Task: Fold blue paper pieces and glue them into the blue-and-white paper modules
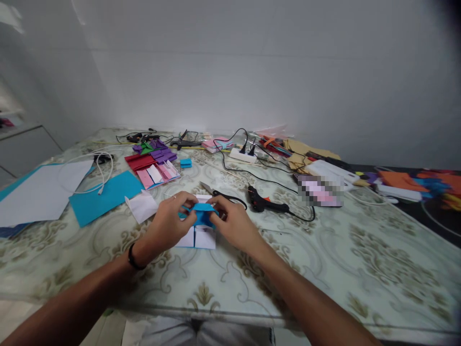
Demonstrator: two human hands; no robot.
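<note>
My left hand (175,218) and my right hand (230,221) meet over the middle of the table, each closed on one side of a folded piece of blue paper (204,208). Thumbs and fingers pinch its two ends. Below the fold lies a white and blue paper piece (205,238) with creased panels, partly covered by my hands. Just beyond my fingers rest the scissors (216,192), blades pointing away to the left. A black glue gun (264,201) lies to the right of my right hand. Left of my left hand is a folded white paper (142,206).
Blue sheets (104,199) and a large white sheet (43,192) lie at left with a white cable. Pink folded paper (158,174) and purple pieces (163,154) sit behind. A white power strip (243,155) trails black cords near the wall. A phone (320,191) lies at right.
</note>
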